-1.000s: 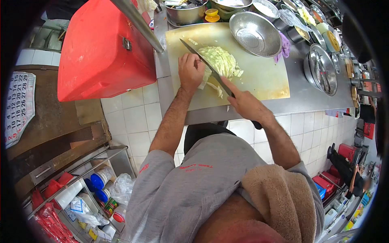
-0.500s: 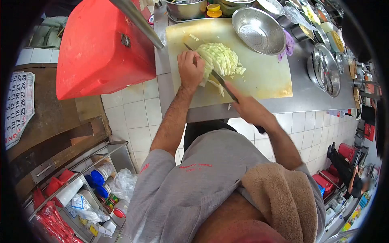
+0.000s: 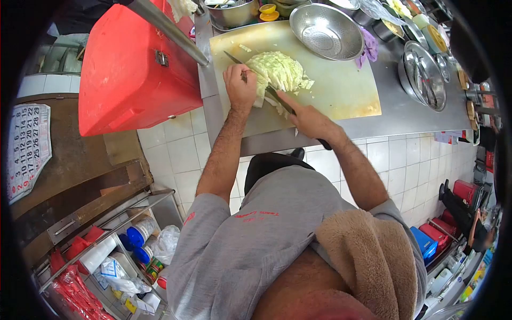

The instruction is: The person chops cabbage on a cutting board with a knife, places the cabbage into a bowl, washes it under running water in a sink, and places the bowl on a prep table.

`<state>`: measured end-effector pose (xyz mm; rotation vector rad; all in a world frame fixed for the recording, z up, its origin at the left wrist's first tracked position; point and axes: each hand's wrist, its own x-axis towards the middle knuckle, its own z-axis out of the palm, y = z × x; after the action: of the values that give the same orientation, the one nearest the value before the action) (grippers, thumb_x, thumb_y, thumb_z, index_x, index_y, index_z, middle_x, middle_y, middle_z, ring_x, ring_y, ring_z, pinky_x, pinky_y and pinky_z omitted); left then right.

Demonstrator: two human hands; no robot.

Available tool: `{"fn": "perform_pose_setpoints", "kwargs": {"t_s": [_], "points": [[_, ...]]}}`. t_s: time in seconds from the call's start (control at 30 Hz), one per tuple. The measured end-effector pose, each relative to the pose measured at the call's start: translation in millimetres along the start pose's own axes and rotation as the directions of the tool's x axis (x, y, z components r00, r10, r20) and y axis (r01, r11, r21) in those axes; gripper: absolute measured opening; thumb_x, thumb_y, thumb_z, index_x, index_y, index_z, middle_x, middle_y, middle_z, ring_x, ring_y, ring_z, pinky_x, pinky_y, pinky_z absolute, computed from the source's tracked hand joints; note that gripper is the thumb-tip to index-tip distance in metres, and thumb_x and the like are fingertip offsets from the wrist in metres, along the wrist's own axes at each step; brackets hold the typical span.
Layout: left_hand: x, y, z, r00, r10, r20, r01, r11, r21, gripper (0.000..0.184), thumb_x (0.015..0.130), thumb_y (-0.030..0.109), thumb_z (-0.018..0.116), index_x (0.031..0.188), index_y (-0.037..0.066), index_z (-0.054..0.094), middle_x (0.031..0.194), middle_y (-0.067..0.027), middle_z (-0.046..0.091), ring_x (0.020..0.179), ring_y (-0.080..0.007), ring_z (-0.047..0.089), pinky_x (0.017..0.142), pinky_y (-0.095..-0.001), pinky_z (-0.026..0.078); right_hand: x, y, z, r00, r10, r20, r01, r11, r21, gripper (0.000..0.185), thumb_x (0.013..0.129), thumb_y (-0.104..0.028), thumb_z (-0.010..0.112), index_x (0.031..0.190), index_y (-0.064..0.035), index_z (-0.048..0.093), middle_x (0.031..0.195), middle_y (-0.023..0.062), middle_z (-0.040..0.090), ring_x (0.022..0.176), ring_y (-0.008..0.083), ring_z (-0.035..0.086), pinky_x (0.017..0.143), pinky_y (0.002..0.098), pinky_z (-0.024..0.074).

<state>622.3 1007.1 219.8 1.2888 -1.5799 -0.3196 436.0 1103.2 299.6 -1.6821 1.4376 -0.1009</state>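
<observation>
A pile of cut pale green cabbage (image 3: 278,71) lies on the pale cutting board (image 3: 341,96). My left hand (image 3: 240,85) rests on the cabbage's left side, its fingers curled. My right hand (image 3: 314,122) is wrapped round the handle of a long knife (image 3: 280,101), index finger along the blade. The blade crosses the cabbage's left part from lower right to upper left, its tip showing beyond my left fingers. Small cabbage scraps lie by the blade and near the board's top left.
A perforated metal bowl (image 3: 327,32) sits on the board's upper right, beside a purple cloth (image 3: 367,48). Stacked bowls (image 3: 424,74) stand farther right. A red cooler box (image 3: 133,69) and a metal pole (image 3: 170,33) are at the left. Another person is at the far right.
The board, cabbage and bowl appear shifted slightly left and up as the view moves. The knife has shifted against the cabbage, with my right hand still round it.
</observation>
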Motion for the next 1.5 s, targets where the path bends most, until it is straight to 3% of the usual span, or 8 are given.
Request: {"fn": "perform_pose_setpoints", "kwargs": {"t_s": [0.3,0.37,0.63,0.7,0.83,0.97,1.27,1.5], "points": [[-2,-5,-3,0.998,0.056,-0.014,-0.056,0.997,-0.043,0.007,0.077,0.007,0.059,0.083,0.003,0.058,0.079,-0.0086,0.055,0.078,-0.0257,0.050,0.071,-0.0359,0.041,-11,18,0,0.995,-0.079,-0.068,0.069,0.988,-0.139,0.065,0.088,-0.014,0.048,0.144,-0.0323,0.020,0.104,0.0235,0.061,0.090,0.0375,0.061,0.085,0.0460,0.0466],[-5,14,-9,0.998,-0.060,0.029,0.060,0.998,0.002,0.013,0.079,0.011,0.060,0.089,0.003,0.058,0.087,-0.0103,0.055,0.086,-0.0270,0.049,0.079,-0.0369,0.040,-3,31,14,0.987,-0.121,-0.101,0.111,0.988,-0.104,0.065,0.088,-0.013,0.048,0.144,-0.0325,0.020,0.108,0.0234,0.059,0.091,0.0378,0.060,0.086,0.0458,0.0462],[-20,24,-6,0.999,0.002,0.037,-0.006,0.993,0.116,0.036,0.079,0.023,0.067,0.104,0.002,0.052,0.104,-0.0156,0.051,0.102,-0.0325,0.043,0.091,-0.0414,0.033,-36,49,-3,0.959,-0.254,-0.129,0.247,0.967,-0.066,0.063,0.090,-0.014,0.050,0.144,-0.0288,0.022,0.117,0.0217,0.056,0.097,0.0395,0.058,0.087,0.0448,0.0461],[-18,22,-4,0.999,0.004,0.039,-0.008,0.994,0.106,0.038,0.078,0.024,0.067,0.105,0.002,0.051,0.104,-0.0156,0.051,0.102,-0.0325,0.043,0.091,-0.0416,0.033,-37,43,-5,0.991,-0.114,-0.069,0.109,0.992,-0.062,0.062,0.090,-0.016,0.052,0.144,-0.0268,0.023,0.116,0.0217,0.057,0.099,0.0401,0.058,0.087,0.0443,0.0461],[-19,16,-9,0.997,-0.026,0.070,0.027,0.999,-0.019,0.037,0.076,0.020,0.067,0.103,0.002,0.050,0.104,-0.0169,0.050,0.104,-0.0339,0.041,0.093,-0.0446,0.032,-51,29,6,0.975,-0.153,-0.160,0.145,0.988,-0.063,0.063,0.090,-0.017,0.052,0.144,-0.0254,0.021,0.109,0.0245,0.059,0.096,0.0414,0.058,0.086,0.0448,0.0463],[-20,13,-6,0.998,0.014,0.058,-0.012,1.000,-0.018,0.034,0.076,0.017,0.065,0.103,0.002,0.050,0.105,-0.0170,0.049,0.103,-0.0344,0.042,0.093,-0.0445,0.032,-75,14,10,0.997,-0.010,-0.072,0.020,0.989,0.143,0.063,0.092,-0.017,0.050,0.145,-0.0225,0.017,0.097,0.0295,0.060,0.089,0.0424,0.060,0.081,0.0454,0.0470],[-16,7,-7,0.997,-0.030,0.070,0.036,0.996,-0.084,0.035,0.074,0.015,0.066,0.102,0.003,0.049,0.104,-0.0167,0.049,0.102,-0.0339,0.043,0.092,-0.0445,0.034,-127,41,-12,0.996,0.027,-0.090,-0.018,0.995,0.100,0.060,0.092,-0.018,0.051,0.144,-0.0265,0.022,0.088,0.0251,0.063,0.082,0.0363,0.063,0.076,0.0433,0.0481],[-18,6,-5,0.998,-0.011,0.058,0.014,0.999,-0.053,0.035,0.073,0.016,0.067,0.101,0.003,0.049,0.103,-0.0161,0.049,0.102,-0.0335,0.043,0.091,-0.0438,0.034,-176,82,-13,1.000,0.014,-0.028,-0.012,0.998,0.064,0.059,0.089,-0.018,0.058,0.141,-0.0302,0.032,0.099,0.0160,0.065,0.084,0.0301,0.064,0.077,0.0402,0.0484]]}}
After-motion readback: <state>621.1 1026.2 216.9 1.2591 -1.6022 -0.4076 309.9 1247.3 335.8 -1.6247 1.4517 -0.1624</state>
